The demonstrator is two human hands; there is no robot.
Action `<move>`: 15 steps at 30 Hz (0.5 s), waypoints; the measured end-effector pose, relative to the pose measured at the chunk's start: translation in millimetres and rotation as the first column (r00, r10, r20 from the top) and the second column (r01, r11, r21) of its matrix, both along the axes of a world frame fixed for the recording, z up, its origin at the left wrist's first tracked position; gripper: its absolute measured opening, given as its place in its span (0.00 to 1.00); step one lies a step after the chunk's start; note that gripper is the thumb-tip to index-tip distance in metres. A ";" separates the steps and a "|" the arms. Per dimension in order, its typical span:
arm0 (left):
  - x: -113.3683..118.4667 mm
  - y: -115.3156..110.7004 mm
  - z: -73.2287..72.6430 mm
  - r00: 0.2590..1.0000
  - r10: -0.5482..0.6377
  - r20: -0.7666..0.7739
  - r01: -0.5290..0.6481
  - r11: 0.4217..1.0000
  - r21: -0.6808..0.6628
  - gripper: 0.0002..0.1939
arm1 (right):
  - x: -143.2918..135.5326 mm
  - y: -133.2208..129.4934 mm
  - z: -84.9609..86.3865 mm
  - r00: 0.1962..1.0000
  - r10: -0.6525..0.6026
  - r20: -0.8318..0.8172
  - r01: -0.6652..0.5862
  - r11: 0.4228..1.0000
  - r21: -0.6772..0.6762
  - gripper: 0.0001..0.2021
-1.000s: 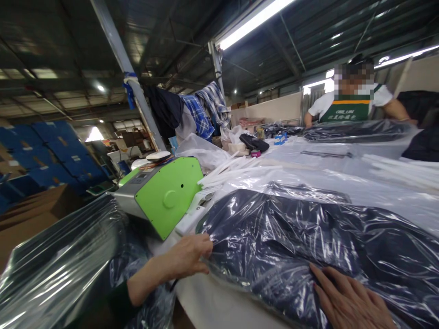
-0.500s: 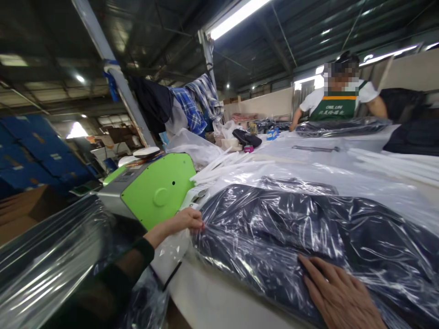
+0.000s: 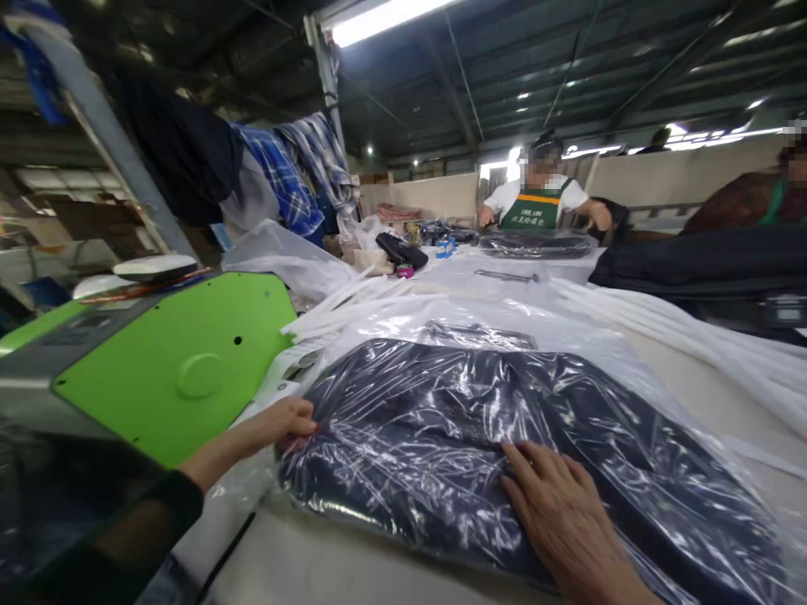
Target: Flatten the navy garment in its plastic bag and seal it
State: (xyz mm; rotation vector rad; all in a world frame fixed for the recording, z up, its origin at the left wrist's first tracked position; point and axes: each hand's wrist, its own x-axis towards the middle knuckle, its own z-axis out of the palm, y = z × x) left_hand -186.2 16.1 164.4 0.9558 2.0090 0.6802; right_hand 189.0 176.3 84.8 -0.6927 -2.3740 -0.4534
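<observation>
A dark, flat bag-like item (image 3: 441,470) in a clear plastic bag lies across the table in front of me. Its wrapping is creased and shiny, and a loose clear part spreads past its far edge. At its left end my left hand (image 3: 295,420) is closed, pinching the edge of the plastic bag. My right hand (image 3: 561,500) rests on top of the wrapped item, palm down with fingers stretched out. What lies inside shows only as dark fabric with a seam or strap.
A green and grey machine (image 3: 189,361) stands at the left. White foam strips (image 3: 340,307) lie behind the item, more at the right. Across the table a person in a green apron (image 3: 533,210) handles another wrapped item (image 3: 535,244). Dark bags (image 3: 712,277) sit at right.
My view has turned right, so the machine and table sit further left. My left hand still pinches the plastic bag; my right hand stays flat on the item. Another person shows at far right.
</observation>
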 end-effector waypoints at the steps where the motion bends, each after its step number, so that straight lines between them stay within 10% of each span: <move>1: 0.9 -0.5 -0.2 1.000 0.002 0.001 -0.002 1.000 0.006 0.23 | 3.7 3.5 0.7 1.000 -0.026 0.005 0.026 1.000 -0.005 0.19; 15: -6.3 8.0 -16.2 0.994 0.029 -0.102 -0.027 0.999 0.024 0.23 | 14.5 16.8 -7.1 0.995 -0.102 0.022 0.103 0.991 -0.085 0.14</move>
